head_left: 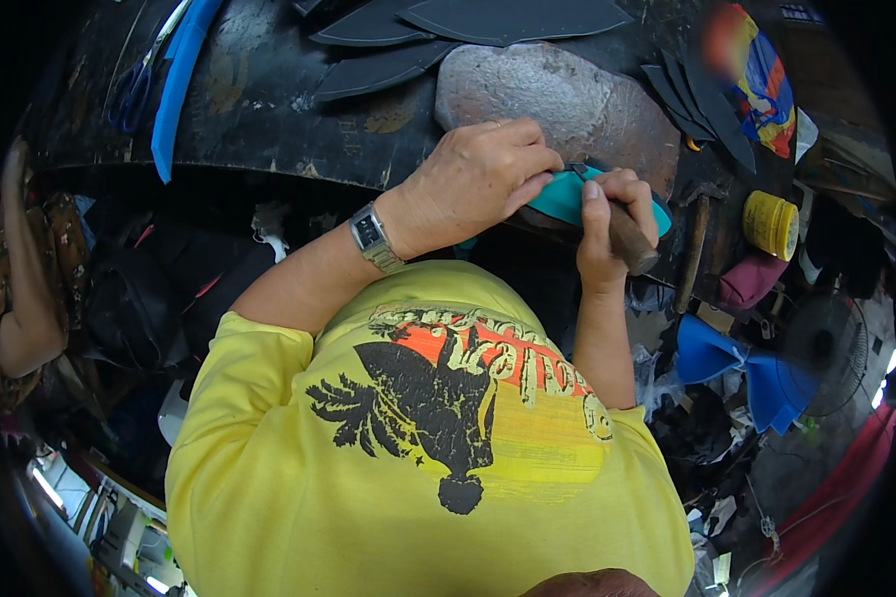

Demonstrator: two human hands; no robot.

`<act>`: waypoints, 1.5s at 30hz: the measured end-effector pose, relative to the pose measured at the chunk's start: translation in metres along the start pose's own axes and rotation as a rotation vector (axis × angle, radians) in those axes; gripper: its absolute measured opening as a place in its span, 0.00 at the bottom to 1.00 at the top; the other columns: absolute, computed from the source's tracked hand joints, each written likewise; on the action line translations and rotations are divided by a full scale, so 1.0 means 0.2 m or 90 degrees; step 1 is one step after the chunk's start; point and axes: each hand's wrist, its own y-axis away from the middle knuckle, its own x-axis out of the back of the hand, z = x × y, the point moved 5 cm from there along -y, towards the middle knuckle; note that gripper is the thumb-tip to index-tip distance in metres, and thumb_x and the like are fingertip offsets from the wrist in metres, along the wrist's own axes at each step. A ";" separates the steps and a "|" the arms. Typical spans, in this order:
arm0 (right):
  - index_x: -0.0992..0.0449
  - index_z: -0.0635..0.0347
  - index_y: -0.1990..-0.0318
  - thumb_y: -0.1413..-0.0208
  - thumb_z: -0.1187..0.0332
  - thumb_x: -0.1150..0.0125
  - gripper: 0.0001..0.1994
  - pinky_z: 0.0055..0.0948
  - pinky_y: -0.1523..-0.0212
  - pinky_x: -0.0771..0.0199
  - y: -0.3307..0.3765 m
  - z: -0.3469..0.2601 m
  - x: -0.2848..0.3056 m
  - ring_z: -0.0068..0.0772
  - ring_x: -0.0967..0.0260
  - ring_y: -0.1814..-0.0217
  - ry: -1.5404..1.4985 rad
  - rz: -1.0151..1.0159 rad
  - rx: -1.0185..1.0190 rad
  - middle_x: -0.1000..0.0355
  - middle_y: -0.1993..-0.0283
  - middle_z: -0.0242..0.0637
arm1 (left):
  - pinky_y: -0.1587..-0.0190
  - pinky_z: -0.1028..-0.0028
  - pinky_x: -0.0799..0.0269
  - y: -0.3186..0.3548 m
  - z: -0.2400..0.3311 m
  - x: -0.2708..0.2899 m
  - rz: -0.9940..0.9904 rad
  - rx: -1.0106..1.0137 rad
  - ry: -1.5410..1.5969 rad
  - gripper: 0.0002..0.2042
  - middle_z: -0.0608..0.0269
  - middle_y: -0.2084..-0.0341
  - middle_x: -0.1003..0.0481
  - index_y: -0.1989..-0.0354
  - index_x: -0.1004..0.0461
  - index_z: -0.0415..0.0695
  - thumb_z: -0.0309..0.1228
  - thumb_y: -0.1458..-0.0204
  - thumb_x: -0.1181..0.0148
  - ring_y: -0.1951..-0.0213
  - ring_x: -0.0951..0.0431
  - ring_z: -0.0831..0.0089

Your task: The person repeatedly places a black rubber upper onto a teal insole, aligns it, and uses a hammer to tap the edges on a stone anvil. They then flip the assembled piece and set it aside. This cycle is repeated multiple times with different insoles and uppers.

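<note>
My left hand, with a metal watch on the wrist, presses down on a teal piece of sheet material. The piece lies at the near edge of a grey stone slab on the dark workbench. My right hand is closed around a wooden-handled tool held against the teal piece; its working end is hidden under my fingers. Both hands touch the piece, close together. My yellow printed T-shirt fills the lower middle of the view.
Black cut pieces lie behind the slab and at its right. A blue strip and scissors lie far left. A yellow tin, hammer, blue pieces and fan are at right. Another person's arm is at left.
</note>
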 end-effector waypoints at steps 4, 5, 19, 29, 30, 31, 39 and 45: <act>0.29 0.64 0.69 0.46 0.81 0.39 0.05 0.26 0.68 0.32 -0.01 0.00 0.00 0.27 0.34 0.73 -0.042 0.003 -0.008 0.31 0.74 0.37 | 0.61 0.67 0.23 0.00 0.00 0.00 -0.007 0.004 -0.007 0.09 0.58 0.66 0.23 0.59 0.20 0.40 0.25 0.48 0.35 0.64 0.20 0.61; 0.29 0.64 0.68 0.46 0.81 0.39 0.05 0.26 0.68 0.32 -0.01 0.00 0.00 0.27 0.34 0.73 -0.027 -0.007 -0.004 0.31 0.74 0.37 | 0.61 0.66 0.23 0.00 0.01 0.01 -0.010 0.008 -0.006 0.09 0.58 0.66 0.23 0.59 0.20 0.40 0.25 0.48 0.35 0.64 0.20 0.61; 0.28 0.64 0.70 0.47 0.81 0.38 0.05 0.27 0.67 0.31 -0.01 0.01 0.00 0.28 0.33 0.72 -0.029 -0.028 -0.010 0.29 0.72 0.38 | 0.61 0.66 0.23 0.03 0.02 0.02 -0.002 0.035 -0.020 0.08 0.59 0.67 0.24 0.60 0.20 0.41 0.25 0.49 0.35 0.65 0.20 0.60; 0.28 0.65 0.69 0.48 0.82 0.38 0.05 0.26 0.66 0.31 -0.01 -0.01 -0.01 0.27 0.33 0.72 -0.047 -0.030 0.004 0.29 0.72 0.36 | 0.61 0.66 0.23 0.04 0.02 0.01 0.004 0.034 -0.020 0.08 0.59 0.67 0.24 0.60 0.20 0.41 0.25 0.49 0.35 0.64 0.20 0.61; 0.28 0.65 0.69 0.48 0.82 0.38 0.05 0.26 0.66 0.31 -0.01 -0.01 -0.01 0.27 0.33 0.72 -0.064 -0.025 -0.001 0.29 0.72 0.36 | 0.61 0.66 0.23 0.04 0.02 0.01 0.003 0.035 -0.020 0.08 0.59 0.67 0.24 0.60 0.20 0.41 0.25 0.49 0.35 0.64 0.20 0.61; 0.28 0.65 0.69 0.48 0.83 0.38 0.05 0.26 0.66 0.32 -0.01 0.00 0.00 0.27 0.33 0.72 -0.081 -0.019 -0.007 0.29 0.72 0.36 | 0.61 0.66 0.23 0.04 0.02 0.01 0.002 0.036 -0.020 0.08 0.59 0.67 0.24 0.60 0.20 0.41 0.25 0.49 0.35 0.64 0.20 0.61; 0.28 0.64 0.70 0.49 0.82 0.37 0.06 0.26 0.71 0.32 -0.03 -0.02 -0.03 0.29 0.34 0.76 0.012 -0.069 0.065 0.29 0.73 0.37 | 0.61 0.66 0.23 0.04 0.02 0.02 0.015 0.050 -0.024 0.08 0.58 0.66 0.23 0.60 0.20 0.42 0.25 0.49 0.35 0.64 0.20 0.60; 0.28 0.63 0.69 0.50 0.82 0.36 0.06 0.27 0.73 0.32 -0.02 -0.03 -0.05 0.31 0.34 0.77 0.055 -0.080 0.060 0.30 0.74 0.37 | 0.63 0.66 0.23 0.07 0.02 0.04 -0.004 0.127 -0.035 0.08 0.58 0.66 0.22 0.60 0.20 0.42 0.27 0.48 0.35 0.65 0.19 0.60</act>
